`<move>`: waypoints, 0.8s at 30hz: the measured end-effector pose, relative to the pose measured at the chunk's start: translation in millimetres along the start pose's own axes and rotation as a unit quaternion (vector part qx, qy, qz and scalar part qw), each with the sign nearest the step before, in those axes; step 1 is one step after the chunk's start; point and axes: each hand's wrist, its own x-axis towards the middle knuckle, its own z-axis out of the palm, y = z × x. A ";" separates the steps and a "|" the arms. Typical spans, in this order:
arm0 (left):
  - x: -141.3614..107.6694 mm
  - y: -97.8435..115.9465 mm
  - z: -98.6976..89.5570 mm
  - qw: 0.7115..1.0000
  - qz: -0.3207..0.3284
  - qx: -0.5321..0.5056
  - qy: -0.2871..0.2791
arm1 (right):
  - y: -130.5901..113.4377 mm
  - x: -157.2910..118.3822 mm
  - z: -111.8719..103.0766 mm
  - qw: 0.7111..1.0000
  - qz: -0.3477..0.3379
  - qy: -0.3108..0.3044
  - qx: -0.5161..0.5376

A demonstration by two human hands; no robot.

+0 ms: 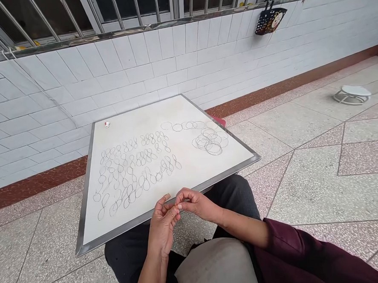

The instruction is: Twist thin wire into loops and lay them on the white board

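Over the near edge of the white table my left hand [163,224] and my right hand [196,204] meet, thumbs and fingertips pinched together. Whatever lies between the fingertips is too small to make out; a faint orange-red spot shows there. A tan wrap [168,196] covers a fingertip of my left hand. Beyond my hands, thin dark loops twisted into figure-eights [127,200] lie in rows on the left and middle of the table. To the right is an overlapping pile of round thin loops [213,147], with more single rings [177,127] behind it.
The white table [142,112] has a grey metal rim and sits over my knees, near a tiled wall [159,70]. A small red-and-white item [107,125] rests at its far left corner. A dark bag [269,20] hangs from the window bars. A low stool [352,94] stands right.
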 end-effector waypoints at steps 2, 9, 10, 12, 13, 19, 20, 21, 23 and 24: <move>0.0 -3.3 0.5 1.000 -0.003 -0.011 -0.001 | 0.4 0.4 0.6 0.999 0.017 -0.013 0.030; -2.0 -11.6 -4.9 0.998 0.062 0.020 -0.016 | 1.1 1.9 -0.2 0.996 0.044 0.037 0.063; -2.3 -12.0 -6.4 0.995 0.081 0.052 -0.013 | 0.6 2.1 -0.8 0.996 0.042 0.056 0.055; -2.9 -12.6 -8.7 0.986 0.111 0.121 -0.017 | -0.5 2.4 -1.6 0.995 0.039 0.082 0.042; -3.1 -13.1 -9.2 0.982 0.121 0.145 -0.024 | -1.0 2.4 -1.6 0.995 0.039 0.088 0.039; -2.7 -20.3 -3.4 0.974 0.187 0.117 -0.044 | -0.1 3.6 1.4 0.992 0.040 0.100 0.073; -2.5 -21.4 -1.7 0.974 0.192 0.109 -0.045 | 0.6 3.9 1.6 0.991 0.037 0.107 0.071; -2.4 -22.2 -0.1 0.975 0.193 0.104 -0.045 | 1.4 4.2 1.7 0.991 0.033 0.114 0.066; -2.0 -23.3 2.4 0.976 0.188 0.098 -0.043 | 3.0 4.5 1.2 0.991 0.027 0.122 0.055; -1.8 -23.7 3.2 0.977 0.185 0.095 -0.041 | 3.8 4.5 0.8 0.991 0.026 0.122 0.051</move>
